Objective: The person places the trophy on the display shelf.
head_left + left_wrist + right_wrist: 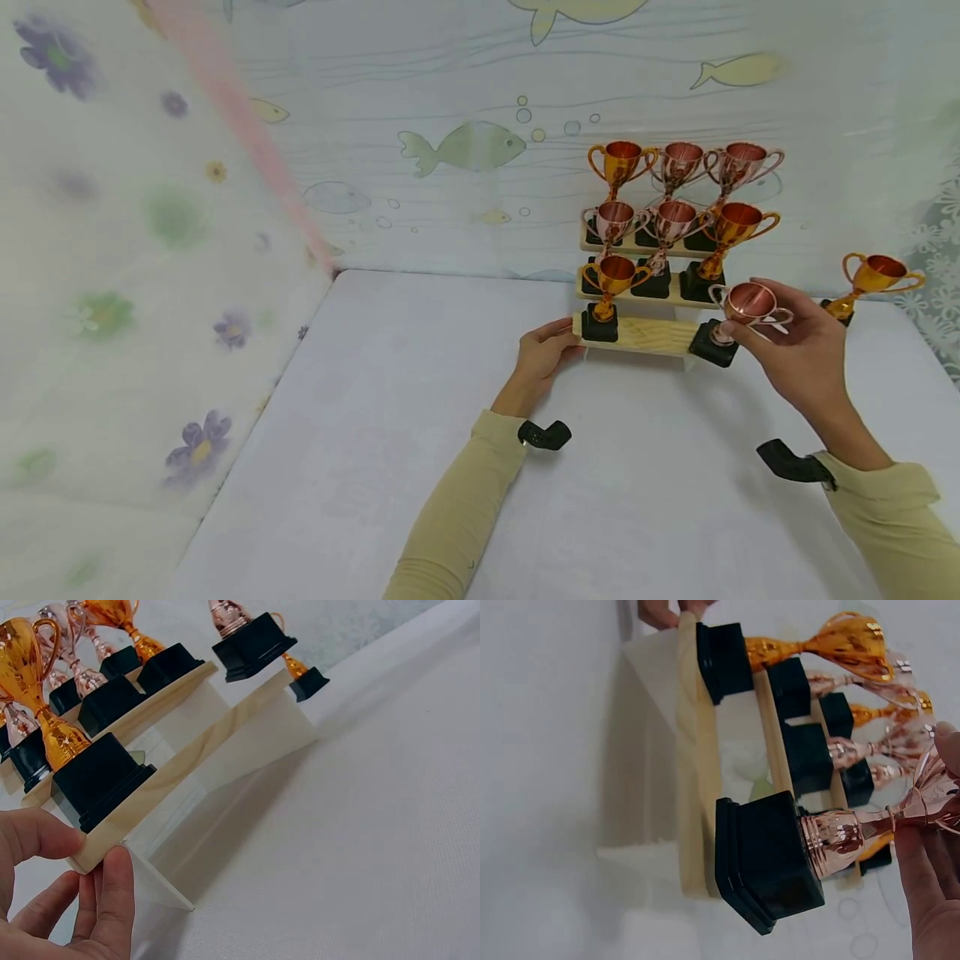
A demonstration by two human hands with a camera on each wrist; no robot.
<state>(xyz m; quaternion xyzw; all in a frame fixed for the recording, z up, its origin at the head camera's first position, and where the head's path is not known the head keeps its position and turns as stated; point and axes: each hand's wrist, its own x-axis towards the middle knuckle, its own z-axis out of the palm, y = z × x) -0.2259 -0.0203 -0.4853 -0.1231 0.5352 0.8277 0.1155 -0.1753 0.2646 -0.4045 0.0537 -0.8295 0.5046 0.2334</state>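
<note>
My right hand (806, 346) grips a rose-gold trophy cup (752, 302) by its upper part. Its black base (769, 862) hangs tilted by the right end of the lowest wooden step (652, 333) of a tiered stand; in the left wrist view a gap shows beneath it. At that step's left end, my left hand (542, 362) pinches the wood, the thumb (45, 834) on the near edge and fingers below. A gold trophy (617, 279) stands upright on the same step, beside the left hand.
Three trophies, including a gold one (622, 162), stand on the top step; three more, including a gold one (738, 225), stand on the middle step. Another gold trophy (873, 279) is right of the stand, partly behind my right hand. A fish-patterned wall covering (465, 217) rises behind the white table (420, 375).
</note>
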